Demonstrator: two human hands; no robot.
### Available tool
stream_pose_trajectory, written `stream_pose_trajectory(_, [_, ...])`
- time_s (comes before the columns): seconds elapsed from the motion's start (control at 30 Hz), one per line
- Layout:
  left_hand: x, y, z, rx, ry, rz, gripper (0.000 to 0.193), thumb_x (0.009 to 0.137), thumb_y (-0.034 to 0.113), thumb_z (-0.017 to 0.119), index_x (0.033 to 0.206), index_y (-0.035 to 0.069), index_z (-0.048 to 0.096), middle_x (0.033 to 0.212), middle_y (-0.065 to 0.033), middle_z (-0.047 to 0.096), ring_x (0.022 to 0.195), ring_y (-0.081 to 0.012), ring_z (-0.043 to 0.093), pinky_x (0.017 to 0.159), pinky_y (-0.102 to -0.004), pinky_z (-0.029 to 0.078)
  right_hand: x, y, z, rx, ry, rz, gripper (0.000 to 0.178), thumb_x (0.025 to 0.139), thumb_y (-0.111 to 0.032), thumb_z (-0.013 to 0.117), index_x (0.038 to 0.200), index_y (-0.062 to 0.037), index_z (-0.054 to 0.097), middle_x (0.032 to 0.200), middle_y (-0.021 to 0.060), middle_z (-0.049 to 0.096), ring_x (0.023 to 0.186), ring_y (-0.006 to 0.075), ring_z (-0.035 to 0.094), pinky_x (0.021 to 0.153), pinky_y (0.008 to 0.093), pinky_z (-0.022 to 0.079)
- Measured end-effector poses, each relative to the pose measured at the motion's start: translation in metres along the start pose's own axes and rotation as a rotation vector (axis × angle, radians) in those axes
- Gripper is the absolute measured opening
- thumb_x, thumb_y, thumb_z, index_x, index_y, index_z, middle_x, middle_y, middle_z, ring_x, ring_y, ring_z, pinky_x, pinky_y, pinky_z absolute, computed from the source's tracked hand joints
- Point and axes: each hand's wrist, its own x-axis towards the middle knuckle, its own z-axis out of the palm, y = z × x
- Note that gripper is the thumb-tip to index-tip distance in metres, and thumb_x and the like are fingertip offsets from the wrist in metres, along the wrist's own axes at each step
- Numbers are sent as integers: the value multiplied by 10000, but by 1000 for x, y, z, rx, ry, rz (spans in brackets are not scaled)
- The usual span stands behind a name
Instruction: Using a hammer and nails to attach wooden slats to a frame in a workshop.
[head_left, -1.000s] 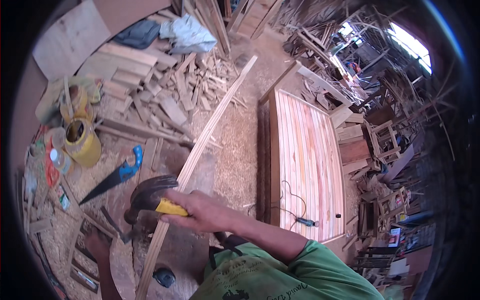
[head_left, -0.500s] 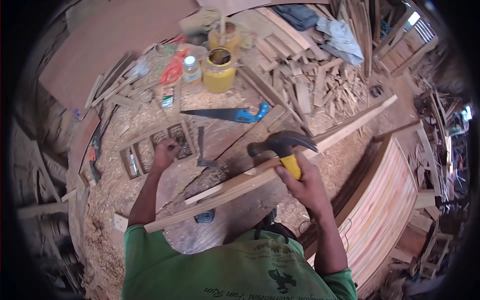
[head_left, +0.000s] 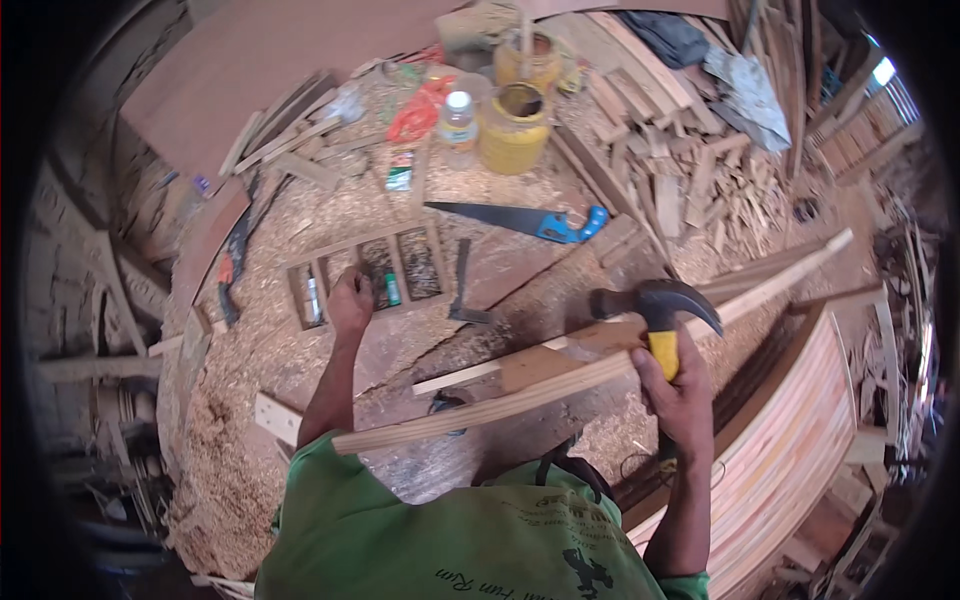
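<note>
My right hand [head_left: 682, 405] is wrapped around the yellow grip of a claw hammer [head_left: 658, 300], whose dark head points up above the wooden strips. Curled fingers close my left hand [head_left: 350, 302] at the near edge of a divided wooden box [head_left: 340, 240]. Whatever those fingers hold, if anything, is hidden. Small dark pieces, probably nails, fill the box's right compartments, and a green tube-like item [head_left: 392, 289] lies among them. A long pale wooden strip [head_left: 490, 400] slants across in front of my body, with another wooden strip [head_left: 465, 376] just beyond it.
A blue-handled handsaw [head_left: 520, 218] and a metal square [head_left: 462, 285] lie beyond the strips. Farther back stand a clear bottle [head_left: 457, 125] and a yellow container [head_left: 513, 140]. Wood offcuts are heaped at the far right. A curved slatted wooden piece [head_left: 765, 440] stands at my right.
My left hand has drawn back toward the box's near edge, uncovering the green item. The hammer has shifted slightly right and closer to me. The whole view has swung left.
</note>
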Motion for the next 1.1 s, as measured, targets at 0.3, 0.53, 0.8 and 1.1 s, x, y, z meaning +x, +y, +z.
stream_pose_trajectory(0.3, [-2, -57, -23, 304, 353, -46, 170, 916, 194, 678, 1048, 104, 736, 1011, -116, 690, 929, -385, 663, 760, -507, 515, 2, 1, 4, 102, -15, 0, 224, 1012, -185, 707, 1159, -60, 593, 715, -64, 529, 541, 20, 464, 478, 205, 372])
stream_pose_trajectory(0.53, [-7, 36, 18, 117, -62, 745, 144, 831, 139, 690, 952, 121, 768, 1003, -97, 658, 1014, -280, 603, 912, -410, 448, 9, -7, 8, 65, -2, 6, 238, 1013, -210, 707, 1153, -58, 589, 712, -47, 545, 536, 32, 503, 469, 209, 400])
stream_pose_trajectory(0.8, [9, 54, 59, 489, -276, 723, 175, 870, 157, 621, 949, 98, 766, 1026, -75, 691, 1118, -267, 562, 1012, -433, 411, 9, -7, 8, 46, -7, 26, 288, 1009, -242, 719, 1197, -64, 592, 696, -44, 543, 546, 42, 515, 492, 225, 418])
stream_pose_trajectory(1.1, [12, 59, 31, -6, -417, 448, 150, 839, 66, 745, 988, 61, 723, 936, -95, 719, 909, -263, 677, 836, -424, 527, 11, -3, 0, 19, -35, 18, 262, 993, -227, 729, 1165, -75, 602, 716, -14, 605, 573, 72, 564, 530, 269, 461])
